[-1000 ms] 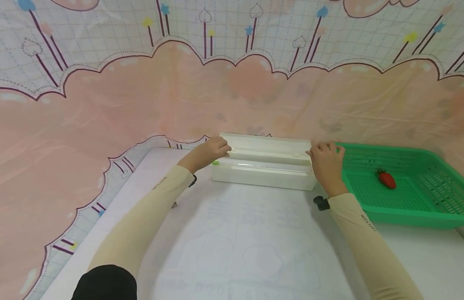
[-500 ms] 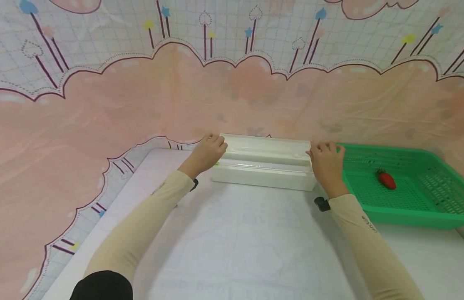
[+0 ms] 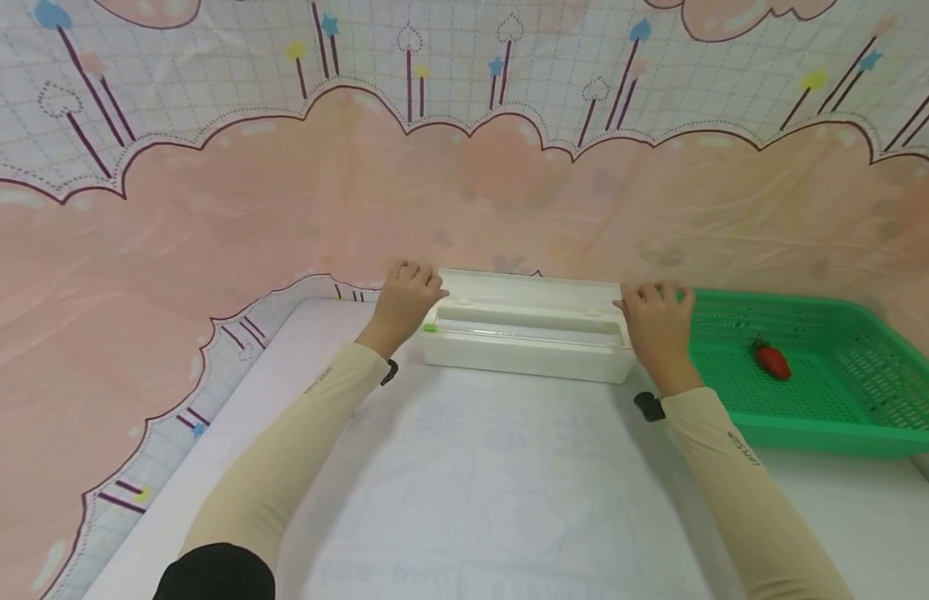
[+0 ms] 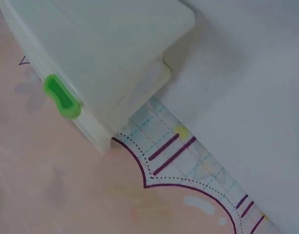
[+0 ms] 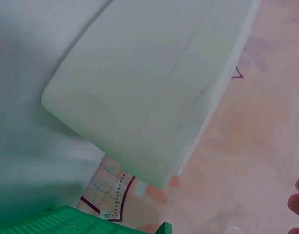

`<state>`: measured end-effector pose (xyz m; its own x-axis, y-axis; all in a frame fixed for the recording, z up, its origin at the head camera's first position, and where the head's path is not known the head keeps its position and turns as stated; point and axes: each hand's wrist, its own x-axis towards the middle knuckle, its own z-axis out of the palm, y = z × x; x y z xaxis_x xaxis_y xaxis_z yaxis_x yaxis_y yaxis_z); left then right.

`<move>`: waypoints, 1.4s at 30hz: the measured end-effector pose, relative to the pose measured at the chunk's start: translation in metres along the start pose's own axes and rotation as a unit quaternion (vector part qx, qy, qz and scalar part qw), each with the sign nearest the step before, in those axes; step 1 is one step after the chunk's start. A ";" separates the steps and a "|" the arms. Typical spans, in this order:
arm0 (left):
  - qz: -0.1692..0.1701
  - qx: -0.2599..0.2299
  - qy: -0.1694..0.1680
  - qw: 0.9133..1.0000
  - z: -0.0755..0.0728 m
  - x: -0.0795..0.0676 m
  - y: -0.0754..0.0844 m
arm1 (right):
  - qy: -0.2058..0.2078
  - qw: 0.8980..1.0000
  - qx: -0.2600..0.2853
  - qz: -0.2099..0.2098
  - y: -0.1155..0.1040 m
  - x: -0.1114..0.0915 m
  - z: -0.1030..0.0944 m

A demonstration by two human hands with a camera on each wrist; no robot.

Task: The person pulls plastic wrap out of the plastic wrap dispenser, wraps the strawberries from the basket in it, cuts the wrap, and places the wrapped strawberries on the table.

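A white cling film dispenser (image 3: 527, 357) stands on the table with its lid (image 3: 531, 292) raised and tilted back. The clear roll (image 3: 527, 329) shows inside it, and a green slider (image 4: 62, 97) sits at its left end. My left hand (image 3: 406, 304) is at the lid's left edge, thumb tip right at it and fingers raised clear. At the lid's right end, my right hand (image 3: 659, 333) has its thumb against the edge, with loosely bent fingers. Some right fingertips (image 5: 298, 201) show apart from the white plastic in the right wrist view; both thumbs are hidden from the wrist cameras.
A green perforated basket (image 3: 824, 442) stands to the right, close beside the right hand, with a red strawberry (image 3: 771, 361) in it. A patterned peach cloth (image 3: 284, 208) hangs behind the white table (image 3: 464, 500).
The lid has tipped farther back, showing more of the roll and the box opening. My left hand has shifted up and left along the lid's edge; the right hand has barely moved.
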<state>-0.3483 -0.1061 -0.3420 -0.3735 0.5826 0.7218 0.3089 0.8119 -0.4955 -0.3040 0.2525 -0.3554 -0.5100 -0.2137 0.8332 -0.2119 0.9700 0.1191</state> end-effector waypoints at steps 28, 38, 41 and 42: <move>-0.114 -0.017 0.039 0.993 -0.015 0.017 0.002 | -0.038 0.998 0.007 0.043 0.007 0.019 -0.020; -0.118 0.004 0.037 0.992 -0.024 0.025 -0.002 | -0.006 0.999 0.012 0.036 0.010 0.027 -0.027; -0.120 0.008 0.039 0.992 -0.025 0.026 -0.003 | 0.001 0.999 0.015 0.037 0.010 0.028 -0.027; -0.121 0.010 0.039 0.992 -0.026 0.026 -0.003 | 0.004 0.999 0.016 0.037 0.010 0.029 -0.027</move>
<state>-0.3368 -0.0946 -0.3090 -0.3655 0.3661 0.8558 0.2013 0.9287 -0.3113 -0.2982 0.2595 -0.3158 -0.5189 -0.1410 0.8431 -0.2009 0.9788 0.0400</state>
